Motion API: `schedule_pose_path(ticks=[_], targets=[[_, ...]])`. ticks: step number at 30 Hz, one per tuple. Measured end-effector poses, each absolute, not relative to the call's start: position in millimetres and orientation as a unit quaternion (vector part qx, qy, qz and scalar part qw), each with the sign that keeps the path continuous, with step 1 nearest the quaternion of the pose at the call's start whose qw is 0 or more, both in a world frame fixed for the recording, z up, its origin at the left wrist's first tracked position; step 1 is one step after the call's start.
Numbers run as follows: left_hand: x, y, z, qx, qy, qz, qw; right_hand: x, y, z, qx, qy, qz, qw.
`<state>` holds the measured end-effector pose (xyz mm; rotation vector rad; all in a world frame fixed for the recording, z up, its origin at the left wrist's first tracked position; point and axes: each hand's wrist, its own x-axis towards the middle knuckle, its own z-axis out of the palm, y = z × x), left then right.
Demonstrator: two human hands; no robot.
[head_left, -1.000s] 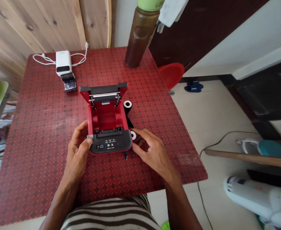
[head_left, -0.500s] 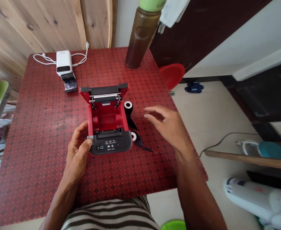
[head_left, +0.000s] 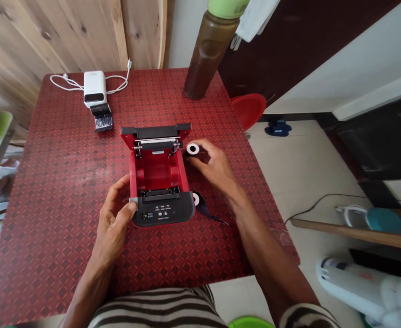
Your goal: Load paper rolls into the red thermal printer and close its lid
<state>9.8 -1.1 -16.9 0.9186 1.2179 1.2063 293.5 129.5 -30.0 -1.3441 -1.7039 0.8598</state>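
A red and black label printer point(head_left: 162, 214) sits on the table with its lid point(head_left: 159, 132) raised and its red inner bay in plain view. My left hand point(head_left: 114, 214) grips the printer's near left corner, thumb on top of the black panel and fingers along the side. Beside the printer's right wall, my right hand point(head_left: 215, 166) has its thumb and fingers closed around a black ribbon roll with a white core point(head_left: 193, 149). A second black ribbon roll point(head_left: 202, 206) lies nearer me against the printer, its loose tail trailing right; the printer hides part of it.
On the patterned red table point(head_left: 67, 218), a small white device point(head_left: 95, 86) with a white cable stands at the back left. A tall brown bottle point(head_left: 209, 54) with a green lid is at the back right. Past the right edge is a red basin point(head_left: 250, 109).
My right hand has moved left and forward from over the table to the far ribbon roll and closed on it. My left hand keeps its hold on the printer.
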Motion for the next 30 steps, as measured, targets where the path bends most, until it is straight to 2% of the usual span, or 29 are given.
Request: schedule_pose_path(ticks=[5, 9, 11, 16, 21, 26, 30], targets=[[9, -1, -18, 0.391, 0.521, 0.507, 0.564, 317, 106, 21, -0.535, -0.618, 0.381, 0.431], [10, -1, -18, 0.399, 0.528, 0.504, 0.554, 315, 79, 79, -0.466, -0.666, 0.454, 0.366], [11, -1, -16, 0.401, 0.529, 0.503, 0.554, 301, 73, 96, -0.439, -0.728, 0.424, 0.311], [15, 1, -8, 0.399, 0.536, 0.501, 0.550, 246, 80, 94, -0.437, -0.859, 0.213, 0.160], [17, 2, -2, 0.398, 0.541, 0.496, 0.551, 210, 81, 86, -0.468, -0.879, 0.080, 0.044], [17, 3, 1, 0.401, 0.543, 0.495, 0.547, 191, 77, 91, -0.462, -0.882, 0.071, -0.061], [17, 3, 4, 0.408, 0.537, 0.491, 0.551, 186, 81, 91, -0.476, -0.875, 0.069, -0.062]])
